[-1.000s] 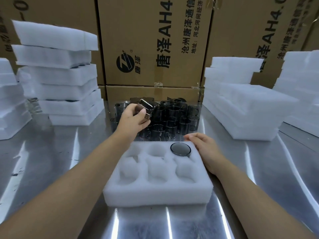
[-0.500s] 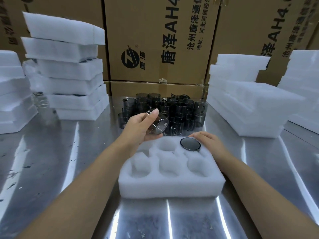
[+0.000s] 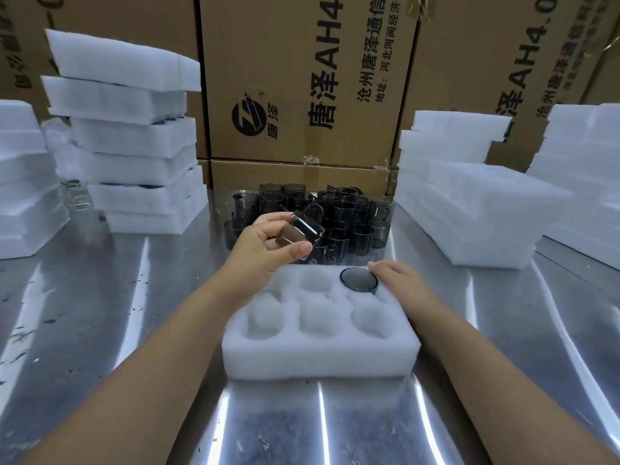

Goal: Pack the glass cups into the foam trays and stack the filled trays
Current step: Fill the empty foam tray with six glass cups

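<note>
A white foam tray [image 3: 318, 355] with several round pockets lies on the metal table in front of me. One smoky glass cup [image 3: 358, 278] sits upside down in its far right pocket. My left hand [image 3: 265, 250] grips another smoky glass cup [image 3: 303, 229], tilted on its side above the tray's far left corner. My right hand [image 3: 397, 280] rests on the tray's far right edge, fingers touching foam beside the seated cup. A cluster of several loose smoky cups [image 3: 345, 216] stands just behind the tray.
Stacks of foam trays stand at left [image 3: 134, 146], far left [image 3: 23, 182], right [image 3: 469, 196] and far right [image 3: 583, 169]. Large cardboard boxes [image 3: 302, 78] wall off the back. The steel table [image 3: 100, 313] shows bare at both sides of the tray.
My left hand has lifted a cup out of the cluster and brought it toward the tray, turning it on its side. My right hand has stayed at the tray's far right edge.
</note>
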